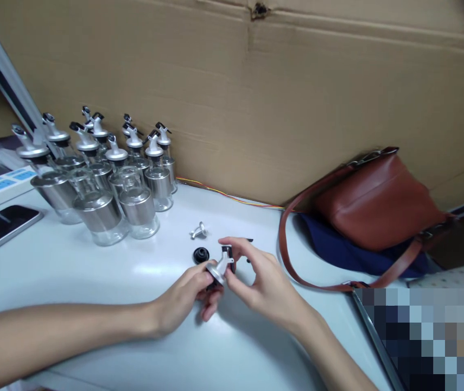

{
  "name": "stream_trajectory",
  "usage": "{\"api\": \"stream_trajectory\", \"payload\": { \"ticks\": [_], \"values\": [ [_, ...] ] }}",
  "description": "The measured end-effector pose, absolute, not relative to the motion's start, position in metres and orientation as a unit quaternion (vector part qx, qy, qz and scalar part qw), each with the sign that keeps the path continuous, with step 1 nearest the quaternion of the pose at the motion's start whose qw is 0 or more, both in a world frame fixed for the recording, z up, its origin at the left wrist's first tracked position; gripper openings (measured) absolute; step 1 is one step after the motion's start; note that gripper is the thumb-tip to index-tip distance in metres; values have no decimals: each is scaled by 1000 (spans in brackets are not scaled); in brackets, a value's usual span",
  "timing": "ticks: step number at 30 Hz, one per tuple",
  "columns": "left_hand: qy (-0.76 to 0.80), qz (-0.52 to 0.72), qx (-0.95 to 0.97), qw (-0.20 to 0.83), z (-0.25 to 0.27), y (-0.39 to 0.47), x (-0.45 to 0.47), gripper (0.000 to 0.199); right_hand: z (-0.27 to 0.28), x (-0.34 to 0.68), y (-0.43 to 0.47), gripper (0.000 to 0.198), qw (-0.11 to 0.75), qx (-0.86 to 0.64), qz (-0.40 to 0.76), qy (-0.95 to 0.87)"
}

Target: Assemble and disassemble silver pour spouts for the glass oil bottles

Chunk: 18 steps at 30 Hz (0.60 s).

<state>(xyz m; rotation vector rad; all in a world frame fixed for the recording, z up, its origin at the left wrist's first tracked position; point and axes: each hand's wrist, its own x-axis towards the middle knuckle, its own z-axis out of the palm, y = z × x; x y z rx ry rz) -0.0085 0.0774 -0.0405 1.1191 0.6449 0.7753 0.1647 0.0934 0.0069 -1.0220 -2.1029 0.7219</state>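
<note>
A silver pour spout (pixel 218 270) with a black base and a black flip lid is held up over the table. My left hand (pixel 186 296) is closed on its base, thumb across the silver flange. My right hand (pixel 262 277) curls around the lid end, with its forefinger above the black lid (pixel 227 250) and its thumb near the neck. The fingers hide part of the lid. Just beyond my hands, a black ribbed stopper (pixel 201 255) and a loose silver spout (pixel 198 231) lie on the table. Small black parts (pixel 249 240) show partly behind my right hand.
Several glass bottles with steel bands (pixel 159 184) stand at the back left, most topped with spouts; two in front (pixel 137 209) have open necks. A phone (pixel 6 228) and power strip (pixel 7 184) lie left. A brown bag (pixel 374 201) rests right, against the cardboard wall (pixel 215 98).
</note>
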Motion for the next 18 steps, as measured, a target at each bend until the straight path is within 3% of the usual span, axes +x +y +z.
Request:
{"api": "stream_trajectory", "payload": {
  "ticks": [4, 9, 12, 18],
  "values": [
    [270, 340, 518, 737, -37, 77, -12, 31, 3, 164, 90, 26, 310, -392, 217, -838],
    [220, 349, 529, 742, -36, 76, -16, 43, 2, 162, 80, 13, 273, -388, 160, -866],
    [231, 332, 541, 738, -36, 75, -14, 50, 0, 162, 79, 15, 268, -393, 118, -872],
    [307, 319, 555, 704, -39, 73, -10, 43, -2, 157, 77, 26, 226, -386, 127, -885]
  ]
}}
